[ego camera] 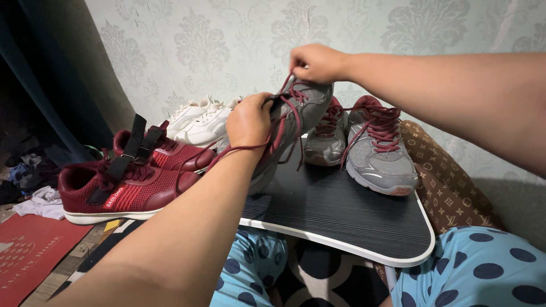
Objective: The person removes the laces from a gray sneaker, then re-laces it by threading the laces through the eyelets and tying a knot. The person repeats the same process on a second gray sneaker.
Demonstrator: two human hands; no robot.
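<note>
From my head camera, looking down: my left hand [249,120] clamps the tongue end of the grey sneaker [296,122], propping it tilted over the black lap tray [364,224], toe down toward me, heel up toward the wallpaper. Its long axis runs away from me and slightly right. My right hand [314,62] sits higher and farther out, above the heel end, fingers pinched shut on the maroon lace [287,108], drawing it upward. So the hands are apart, left low and nearer me, right high. Two more grey sneakers [378,153] stand just right on the tray; red shoes [122,190] lie left.
</note>
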